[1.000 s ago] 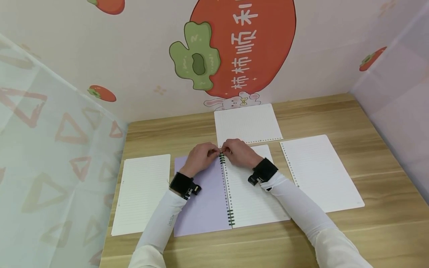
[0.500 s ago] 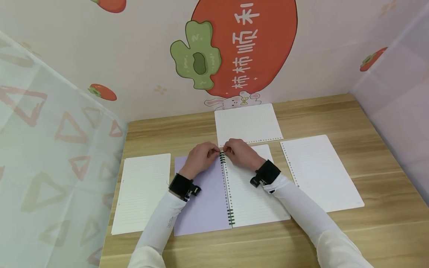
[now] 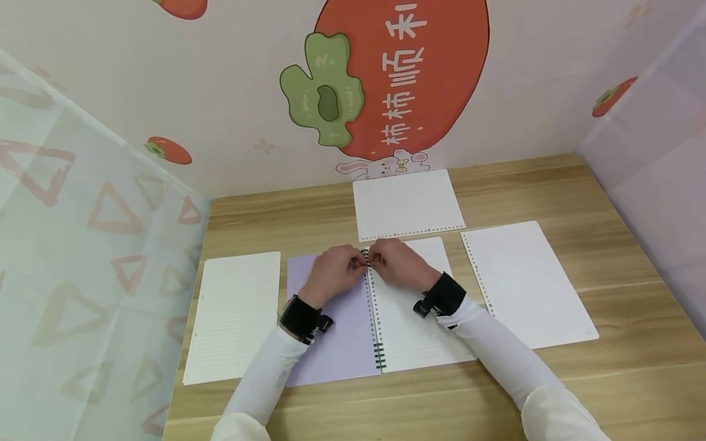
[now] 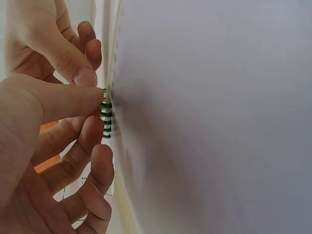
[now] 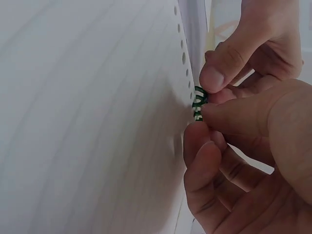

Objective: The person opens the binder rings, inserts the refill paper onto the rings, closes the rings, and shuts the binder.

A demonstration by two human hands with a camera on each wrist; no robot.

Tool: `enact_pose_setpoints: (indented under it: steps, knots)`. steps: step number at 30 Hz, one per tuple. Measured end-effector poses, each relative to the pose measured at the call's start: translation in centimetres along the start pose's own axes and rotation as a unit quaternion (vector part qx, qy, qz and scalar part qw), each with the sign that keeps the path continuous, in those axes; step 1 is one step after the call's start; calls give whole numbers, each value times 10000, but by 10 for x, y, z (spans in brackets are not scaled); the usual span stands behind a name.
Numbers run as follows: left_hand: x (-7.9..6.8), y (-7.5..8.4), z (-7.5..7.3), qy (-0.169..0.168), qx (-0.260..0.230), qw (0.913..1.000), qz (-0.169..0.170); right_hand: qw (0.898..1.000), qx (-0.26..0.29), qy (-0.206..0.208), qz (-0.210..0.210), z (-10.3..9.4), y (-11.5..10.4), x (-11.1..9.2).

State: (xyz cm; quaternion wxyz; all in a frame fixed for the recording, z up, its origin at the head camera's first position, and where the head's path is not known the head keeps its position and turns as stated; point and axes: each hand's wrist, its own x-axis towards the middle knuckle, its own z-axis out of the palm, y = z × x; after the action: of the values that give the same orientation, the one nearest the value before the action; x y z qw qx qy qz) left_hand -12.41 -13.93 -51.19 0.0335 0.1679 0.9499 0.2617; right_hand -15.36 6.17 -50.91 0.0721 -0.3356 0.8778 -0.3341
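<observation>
A loose-leaf notebook lies spread on the table, its purple cover (image 3: 331,349) at left and white lined sheets (image 3: 419,337) with punched holes at right. Green binding rings (image 4: 106,115) sit at the far end of the spine, where my two hands meet. My left hand (image 3: 333,272) pinches these rings from the cover side with thumb and forefinger. From the page side, my right hand (image 3: 399,263) pinches the same rings. In the right wrist view some rings (image 5: 200,101) look curved, partly hidden by the fingertips. A second green ring set (image 3: 380,355) holds the spine's near end.
On the wooden table (image 3: 634,294), a stack of lined sheets (image 3: 234,318) lies left of the notebook. Another perforated lined sheet (image 3: 408,205) lies behind it, by the patterned wall (image 3: 237,92). More perforated paper (image 3: 529,282) lies at right, beside my right forearm.
Both hands have slid a little way toward me along the spine, still pinching at the green rings. The topmost rings now show beyond the fingers. The notebook and loose sheets stay put.
</observation>
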Motion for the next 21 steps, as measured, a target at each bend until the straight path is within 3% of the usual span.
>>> enact_pose_setpoints:
  steps: [12, 21]
  knots:
    - [-3, 5, 4, 297, 515, 9982, -37, 9998, -110, -36, 173, 6, -1, -2]
    - [-4, 4, 7, 459, 646, 9968, -112, 9969, -606, -21, 506, 7, -8, -2]
